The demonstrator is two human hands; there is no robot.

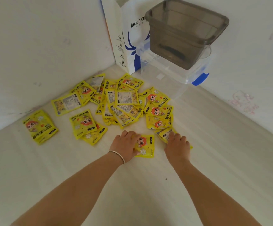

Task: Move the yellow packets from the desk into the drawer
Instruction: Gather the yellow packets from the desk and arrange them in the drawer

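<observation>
Several yellow packets [122,103] with a cartoon face lie scattered in the corner of the pale desk [214,160]. My left hand [126,145], with a thin bracelet on its wrist, grips the left edge of a single packet [146,146] lying nearest to me. My right hand [178,146] rests with bent fingers on another packet [162,133] at the pile's near right edge and covers most of it. A separate small stack [39,126] lies at the far left, and two more packets [86,126] sit between it and the pile.
A clear plastic box with blue clips [178,74] stands in the back corner, with a smoky grey bin [186,35] nested on top. A white and blue paper bag [127,38] leans against the wall behind. White walls close in the desk on the left and right.
</observation>
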